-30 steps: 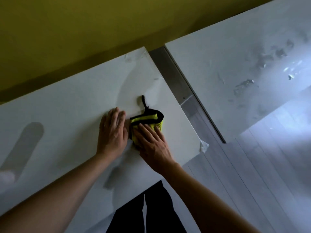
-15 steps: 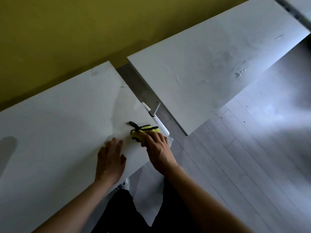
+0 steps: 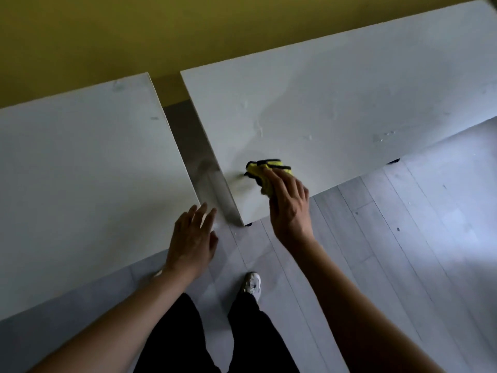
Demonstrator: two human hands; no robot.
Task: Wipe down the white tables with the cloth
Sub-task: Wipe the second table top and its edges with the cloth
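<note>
A plain indoor room, possibly a classroom, office or workroom; which one cannot be told. Two long white tables (image 3: 80, 170) (image 3: 336, 98) with flat rectangular tops stand end to end along a mustard-yellow wall (image 3: 161, 30), with a narrow gap between them. The right table's top carries smears and small wet spots. The floor (image 3: 403, 251) is pale grey wood-look planks, brightly lit at the right. A person stands at the tables in black trousers (image 3: 174, 340) and a white sneaker (image 3: 252, 285).
</note>
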